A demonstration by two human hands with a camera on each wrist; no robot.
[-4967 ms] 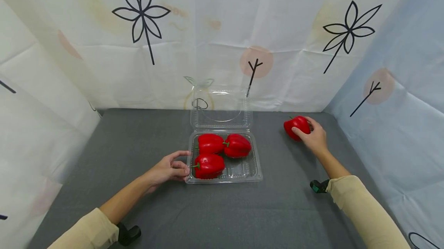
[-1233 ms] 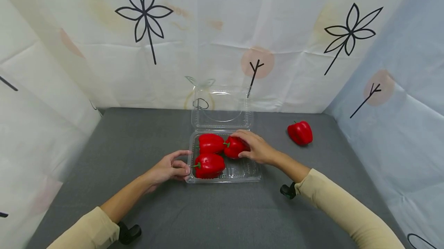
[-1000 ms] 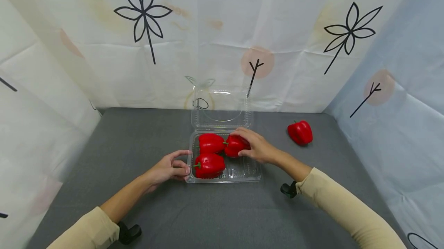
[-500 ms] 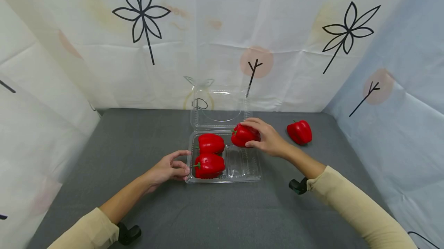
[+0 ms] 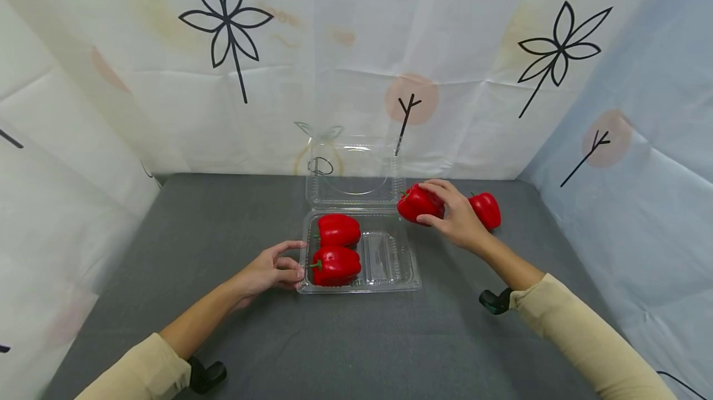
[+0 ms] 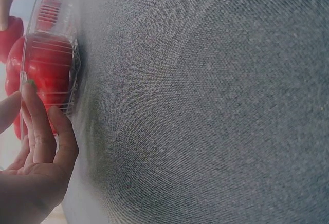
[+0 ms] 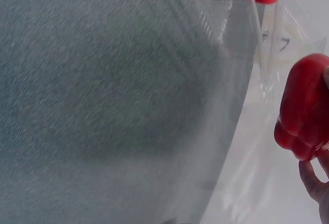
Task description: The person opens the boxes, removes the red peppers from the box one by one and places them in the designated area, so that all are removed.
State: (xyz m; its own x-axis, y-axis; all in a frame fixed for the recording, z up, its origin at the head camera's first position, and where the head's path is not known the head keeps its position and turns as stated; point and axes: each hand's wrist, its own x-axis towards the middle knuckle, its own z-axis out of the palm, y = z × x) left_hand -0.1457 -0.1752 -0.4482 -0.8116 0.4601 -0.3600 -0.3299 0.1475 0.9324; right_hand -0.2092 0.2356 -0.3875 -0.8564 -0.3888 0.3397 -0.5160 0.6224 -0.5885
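Note:
A clear plastic clamshell container lies on the table with its lid raised at the back. Inside, along its left side, are two red bell peppers, a rear one and a front one. My left hand holds the container's left rim, fingers against its wall in the left wrist view. Just right of the container, my right hand grips another red bell pepper above the table, thumb and fingers around it. Behind that hand sits a further bell pepper, partly hidden.
Grey cloth covers the table. A white printed curtain stands behind it, and more fabric hangs at both sides. Each wrist carries a small black device, such as the right one.
Earlier, my right hand let go of one bell pepper at the right. It then took hold of another in the container, lifted it out and moved it right. The left hand stayed still.

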